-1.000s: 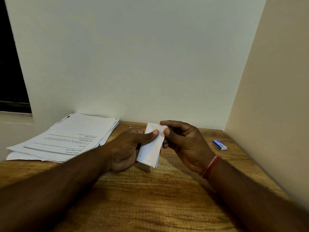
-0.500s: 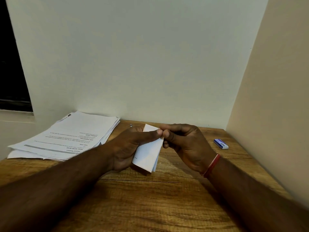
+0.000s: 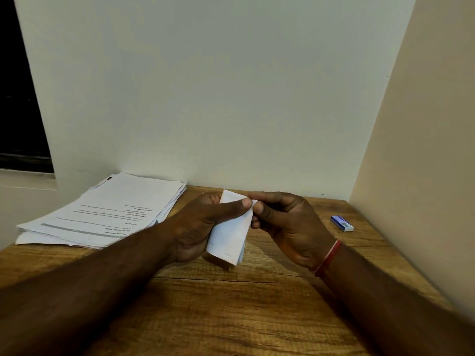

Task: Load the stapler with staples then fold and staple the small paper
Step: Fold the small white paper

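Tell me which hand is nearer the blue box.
Right. The right hand is just left of the blue box, pinching the folded paper; the left hand holds the paper's far side.

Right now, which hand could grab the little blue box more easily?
Probably the right hand. The little blue box lies on the table on that side, while the left hand is farther away, holding the folded paper.

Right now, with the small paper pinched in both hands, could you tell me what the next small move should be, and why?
Probably run the right hand thumb down the small white folded paper to sharpen the crease. The left hand already pins its top corner, the layers at the bottom edge still gape slightly, and no stapler is in view yet.
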The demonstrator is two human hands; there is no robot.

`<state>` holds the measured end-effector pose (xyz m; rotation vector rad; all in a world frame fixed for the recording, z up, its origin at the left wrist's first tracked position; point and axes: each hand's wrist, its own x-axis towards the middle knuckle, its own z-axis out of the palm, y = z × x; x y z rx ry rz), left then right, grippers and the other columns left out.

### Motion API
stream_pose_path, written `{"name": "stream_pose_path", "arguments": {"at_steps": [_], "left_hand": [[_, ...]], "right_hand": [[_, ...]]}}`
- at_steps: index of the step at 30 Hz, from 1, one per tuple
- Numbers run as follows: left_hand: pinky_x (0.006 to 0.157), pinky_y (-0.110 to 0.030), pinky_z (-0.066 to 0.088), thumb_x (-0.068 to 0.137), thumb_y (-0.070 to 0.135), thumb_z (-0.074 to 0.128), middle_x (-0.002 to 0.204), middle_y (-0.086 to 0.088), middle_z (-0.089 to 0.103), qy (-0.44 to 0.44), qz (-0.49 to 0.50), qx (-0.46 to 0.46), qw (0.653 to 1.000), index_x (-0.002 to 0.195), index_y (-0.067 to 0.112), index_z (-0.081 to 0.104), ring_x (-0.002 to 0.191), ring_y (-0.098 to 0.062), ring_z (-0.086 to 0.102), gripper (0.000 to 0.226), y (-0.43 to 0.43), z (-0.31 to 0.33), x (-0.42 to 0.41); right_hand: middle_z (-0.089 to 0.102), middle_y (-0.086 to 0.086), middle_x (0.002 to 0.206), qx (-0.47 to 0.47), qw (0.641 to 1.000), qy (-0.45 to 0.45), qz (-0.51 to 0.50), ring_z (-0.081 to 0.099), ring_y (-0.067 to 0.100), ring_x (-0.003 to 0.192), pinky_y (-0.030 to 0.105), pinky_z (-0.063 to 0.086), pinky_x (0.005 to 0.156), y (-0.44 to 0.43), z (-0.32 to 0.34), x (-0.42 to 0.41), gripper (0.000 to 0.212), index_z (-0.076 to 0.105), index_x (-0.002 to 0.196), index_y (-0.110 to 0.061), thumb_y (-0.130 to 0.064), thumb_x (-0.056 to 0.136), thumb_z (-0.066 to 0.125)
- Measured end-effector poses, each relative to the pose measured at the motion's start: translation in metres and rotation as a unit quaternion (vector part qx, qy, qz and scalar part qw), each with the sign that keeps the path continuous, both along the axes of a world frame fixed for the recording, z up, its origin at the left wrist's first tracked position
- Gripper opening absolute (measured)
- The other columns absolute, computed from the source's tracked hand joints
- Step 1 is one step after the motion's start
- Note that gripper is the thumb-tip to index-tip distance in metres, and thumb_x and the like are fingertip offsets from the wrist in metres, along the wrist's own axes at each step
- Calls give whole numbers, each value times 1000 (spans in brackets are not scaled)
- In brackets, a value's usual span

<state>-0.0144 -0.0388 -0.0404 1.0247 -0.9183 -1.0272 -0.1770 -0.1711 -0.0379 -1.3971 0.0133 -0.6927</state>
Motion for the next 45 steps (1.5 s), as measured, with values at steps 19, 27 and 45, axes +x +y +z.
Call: {"name": "stream_pose_path", "arguments": {"at_steps": [19, 27, 45], "left_hand": [[62, -18, 50, 86, 61, 83, 81, 6, 79, -440, 283, -82, 848, 90, 29, 82, 80, -13, 74, 32, -5, -5, 11], [63, -24, 53, 82, 58, 89, 86, 15, 81, -417, 272, -89, 863, 83, 39, 83, 80, -10, 77, 20, -7, -6, 13], [81, -4, 47, 100, 27, 85, 93, 20, 79, -431, 307, -149, 835, 98, 32, 81, 95, 1, 74, 6, -6, -4, 11]], "right_hand": [[84, 13, 102, -134, 979, 48, -148, 76, 22, 93, 32, 63, 78, -4, -5, 1, 24, 86, 111, -6, -19, 91, 84], [82, 7, 90, -188, 962, 56, -188, 74, 16, 85, 29, 62, 71, -7, -6, 0, 22, 87, 99, -8, -26, 87, 85], [62, -4, 98, -413, 840, 60, -346, 58, 9, 92, 11, 43, 73, -20, -13, 8, 10, 62, 100, -16, -11, 108, 59]]}}
